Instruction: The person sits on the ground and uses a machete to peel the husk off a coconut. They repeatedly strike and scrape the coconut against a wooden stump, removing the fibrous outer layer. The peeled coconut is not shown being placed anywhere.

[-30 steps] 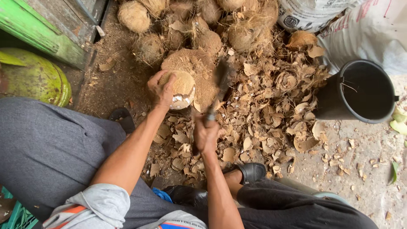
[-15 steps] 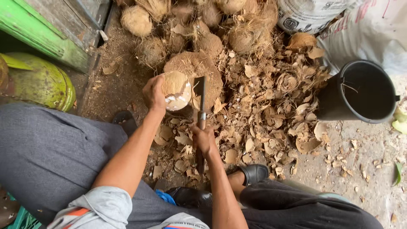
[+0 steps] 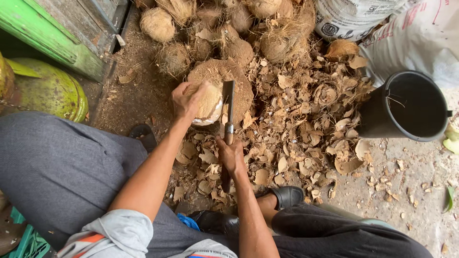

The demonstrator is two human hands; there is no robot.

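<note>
Left hand [image 3: 185, 99] clamped over a pale husked coconut [image 3: 209, 104] resting on a round wooden block [image 3: 241, 83], right hand [image 3: 230, 154] gripping the handle of a cleaver [image 3: 228, 112], blade upright against the coconut's right side, husk chips [image 3: 306, 138] littering the ground, black bucket [image 3: 406, 107] at right.

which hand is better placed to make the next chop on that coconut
Right. The right hand already grips the knife, its blade against the coconut; the left hand is occupied steadying it.
</note>
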